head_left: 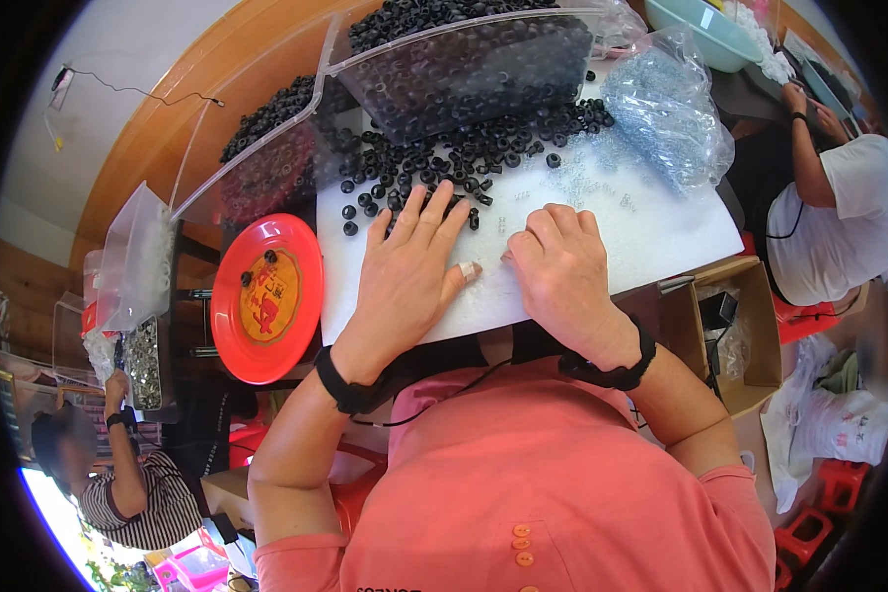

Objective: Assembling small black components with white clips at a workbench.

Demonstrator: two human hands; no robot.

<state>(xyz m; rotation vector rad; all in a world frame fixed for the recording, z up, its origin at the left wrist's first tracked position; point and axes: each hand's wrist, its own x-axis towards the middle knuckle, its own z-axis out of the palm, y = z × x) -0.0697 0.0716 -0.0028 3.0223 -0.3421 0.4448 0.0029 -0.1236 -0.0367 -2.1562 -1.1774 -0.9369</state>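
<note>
My left hand (405,271) lies palm down on a white board (651,237), its fingers stretched out and spread. Its fingertips reach the near edge of a pile of small black ring-like pieces (419,158). White tape wraps the thumb. To the right, my right hand (567,276) rests on the board with its fingers curled in and thumb against the forefinger. Whatever it may hold is hidden or too small to make out. Tiny clear or silvery pieces (577,178) are scattered beyond it. Dark bands circle both wrists.
A clear bin (444,104) full of black pieces stands behind the pile. A plastic bag (666,109) of small pale pieces lies at far right. The red plate (224,306) at left bears a few black pieces. A cardboard box (760,380) sits right; people work on both sides.
</note>
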